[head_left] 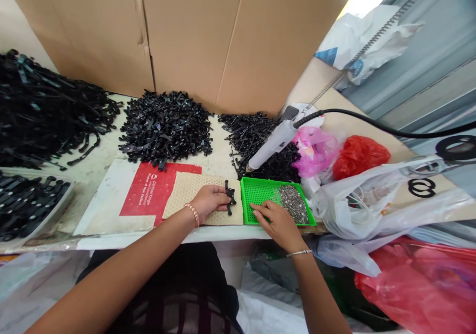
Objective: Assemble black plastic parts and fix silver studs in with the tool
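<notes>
My left hand [208,201] rests on a beige dotted mat [186,190] and pinches a small black plastic piece [230,195] at the mat's right edge. My right hand [277,222] lies on the near edge of a green grid tray [256,193], fingers together and pointing left across the grid. A heap of tiny silver beads [293,202] fills the tray's right part. A white pen-shaped tool [273,143] on a black cable hangs just behind the tray, tip pointing down-left.
Piles of black plastic parts [165,126] lie along the back of the table, more at far left [44,111] and behind the tray [260,136]. A cardboard wall [186,31] stands behind. Pink [316,150], red [357,155] and clear bags [383,195] crowd the right.
</notes>
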### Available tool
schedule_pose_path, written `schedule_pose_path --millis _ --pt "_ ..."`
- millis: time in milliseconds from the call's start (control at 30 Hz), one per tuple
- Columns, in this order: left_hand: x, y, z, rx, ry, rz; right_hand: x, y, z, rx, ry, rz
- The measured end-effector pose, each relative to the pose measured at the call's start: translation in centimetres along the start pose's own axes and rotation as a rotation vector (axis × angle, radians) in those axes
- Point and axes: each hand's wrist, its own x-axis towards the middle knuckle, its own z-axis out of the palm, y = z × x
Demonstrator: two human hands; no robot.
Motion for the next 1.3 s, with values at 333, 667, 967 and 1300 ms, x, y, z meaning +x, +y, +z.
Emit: schedule_pose_path --millis 333,667,967,1300 --pt "0.1 -0.1 -0.2 0.008 0.006 -0.001 -0.6 0.0 0.6 0.016 0.085 0.022" --pt "-0.1 0.0 -0.2 0.002 0.004 -0.013 -1.0 0.4 0.8 -0.037 0.057 -0.011" --pt "-0.2 0.1 -0.1 0.013 0.011 -0.026 -1.1 0.5 0.9 -0.004 0.172 0.009" --pt "-0.3 0.2 -0.1 0.01 0.009 -0.018 -1.2 0.3 1.1 -0.072 0.132 0.0"
